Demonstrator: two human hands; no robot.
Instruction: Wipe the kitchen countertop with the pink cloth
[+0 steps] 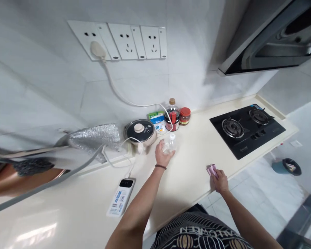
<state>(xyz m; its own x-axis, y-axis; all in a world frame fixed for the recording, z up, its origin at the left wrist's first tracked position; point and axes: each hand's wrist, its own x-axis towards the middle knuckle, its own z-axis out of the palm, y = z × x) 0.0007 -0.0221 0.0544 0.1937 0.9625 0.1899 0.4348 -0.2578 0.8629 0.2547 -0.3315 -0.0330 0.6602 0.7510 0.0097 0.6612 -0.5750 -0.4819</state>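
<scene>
My left hand (pixel 163 154), with a dark bracelet at the wrist, is closed around a clear plastic bottle (pixel 172 140) with a white cap. The bottle is on or just over the counter, in front of the seasonings; whether it touches the surface I cannot tell. Farther right, near the counter's front edge, my right hand (pixel 219 180) grips a bunched pink cloth (pixel 211 169). Behind the bottle stand a dark sauce bottle (pixel 172 117), a red-lidded jar (pixel 185 116) and a blue-and-white packet (pixel 158 123). A small electric pot (pixel 140 133) with a glass lid sits left of them.
A black two-burner gas stove (pixel 246 129) is set into the counter (pixel 191 155) at right, under a range hood (pixel 280 38). A white power bank (pixel 121 197) lies at left with a cable. A white cord (pixel 114 86) hangs from the wall sockets (pixel 126 41). A bin (pixel 286 166) stands on the floor.
</scene>
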